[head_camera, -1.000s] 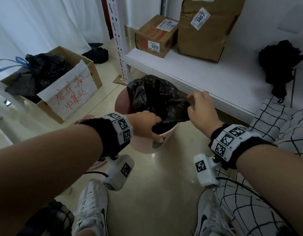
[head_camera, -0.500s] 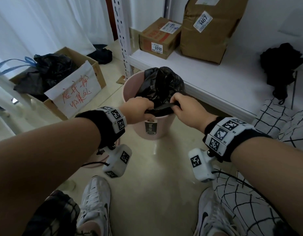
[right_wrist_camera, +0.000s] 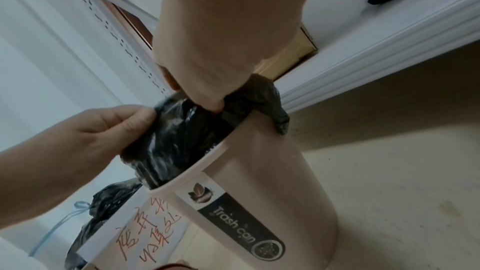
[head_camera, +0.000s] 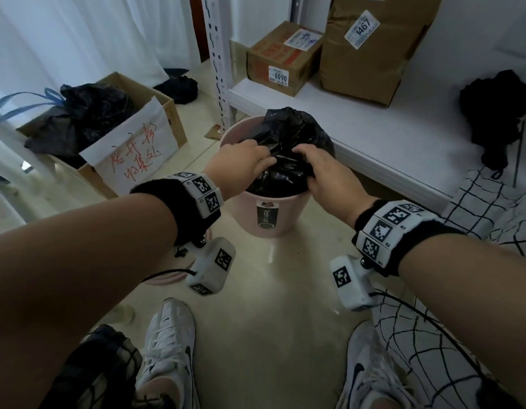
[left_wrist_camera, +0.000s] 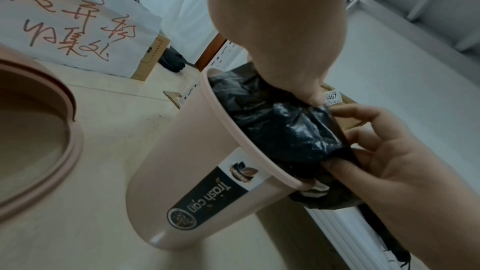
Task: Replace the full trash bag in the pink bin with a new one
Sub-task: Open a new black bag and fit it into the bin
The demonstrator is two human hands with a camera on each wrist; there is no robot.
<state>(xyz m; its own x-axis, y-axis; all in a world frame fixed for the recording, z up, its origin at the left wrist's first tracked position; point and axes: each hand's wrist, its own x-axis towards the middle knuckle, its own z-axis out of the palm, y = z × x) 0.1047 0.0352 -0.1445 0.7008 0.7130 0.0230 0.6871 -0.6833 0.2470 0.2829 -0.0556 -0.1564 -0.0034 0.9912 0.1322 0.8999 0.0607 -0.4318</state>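
Observation:
The pink bin (head_camera: 285,219) stands on the floor in front of the shelf, with a black "Trash can" label facing me. A full black trash bag (head_camera: 294,134) fills it and bulges above the rim. My left hand (head_camera: 260,163) grips the bag's loose plastic at the top left. Close beside it, my right hand (head_camera: 304,162) grips the plastic on the right. In the left wrist view the right hand (left_wrist_camera: 345,141) pinches a fold of the bag (left_wrist_camera: 283,130) over the bin (left_wrist_camera: 197,163) rim. In the right wrist view the left hand (right_wrist_camera: 145,118) pinches the bag (right_wrist_camera: 179,143).
A cardboard box (head_camera: 167,113) with a handwritten paper sign holds another black bag (head_camera: 87,113) at the left. The pink bin lid (left_wrist_camera: 39,130) lies on the floor by my left foot. A white shelf (head_camera: 388,143) behind the bin carries two cartons and a dark umbrella (head_camera: 498,113).
Both hands have moved from the bag's near edge up and inward, drawing the plastic together over the middle of the bin. The bin now stands upright.

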